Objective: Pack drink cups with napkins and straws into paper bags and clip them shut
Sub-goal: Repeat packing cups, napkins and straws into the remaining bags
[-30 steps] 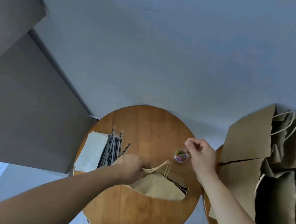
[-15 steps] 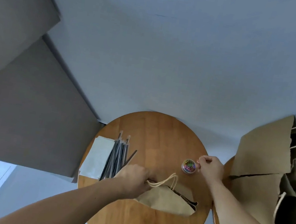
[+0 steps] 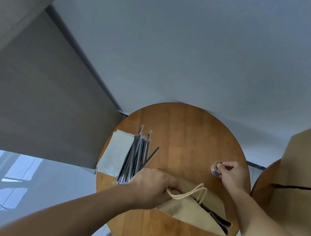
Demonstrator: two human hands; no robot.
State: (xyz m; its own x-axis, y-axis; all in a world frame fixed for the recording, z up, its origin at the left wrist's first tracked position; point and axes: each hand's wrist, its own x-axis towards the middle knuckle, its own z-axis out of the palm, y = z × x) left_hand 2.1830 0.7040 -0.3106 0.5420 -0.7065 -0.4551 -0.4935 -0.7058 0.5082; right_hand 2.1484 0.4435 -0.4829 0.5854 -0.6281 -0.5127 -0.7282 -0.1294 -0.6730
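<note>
Left hand: lower centre, fingers curled, gripping the top of the paper bag by its cord handles.
Paper bag: lying flat on the round table, lower centre.
Right hand: centre right, fingers curled, tips touching the clip tub; a hold cannot be told.
Straws: beside napkins, table's left.

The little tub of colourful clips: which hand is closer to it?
Right. The right hand is right at the clip tub, fingers curled over its edge. The left hand is farther away, gripping the paper bag by its top.
</note>
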